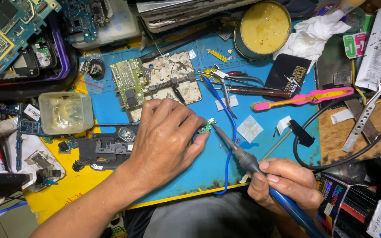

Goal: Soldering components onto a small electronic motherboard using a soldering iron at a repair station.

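While the right hand (285, 183) sits nearest the camera at the lower right, its grip is clenched around the blue handle of a soldering iron (248, 161); the iron slants up and to the left, and its tip meets a small green circuit board (206, 127); the left hand (166, 136) reaches in from the lower left, palm down, its fingertips pinching that small board against the blue mat (270, 150), so its grip is grasping the board; a thin blue wire (231, 132) loops across the mat just beside the iron and runs under it; small white paper scraps (249, 128) lie near the iron's right; left of the wrist a dark phone frame (104, 150) rests on the yellow worktop (62, 194), with a cloudy plastic tub (65, 112) just above it; beyond the left hand a larger green circuit board (128, 86) is clamped in a worn, stained holder (173, 81); to the right of the holder lie tweezers (237, 78), a brown-handled tool (256, 91) and a pink toothbrush (305, 98); a black cable (327, 163) curves along the mat's right edge; a metal pry tool (363, 117) lies on a wooden board at far right; farthest off, a round tin of yellow flux paste (263, 26) stands at the mat's top edge, crumpled white tissue (314, 33) just beside it; more circuit boards (5, 35) fill a tray at the top left.
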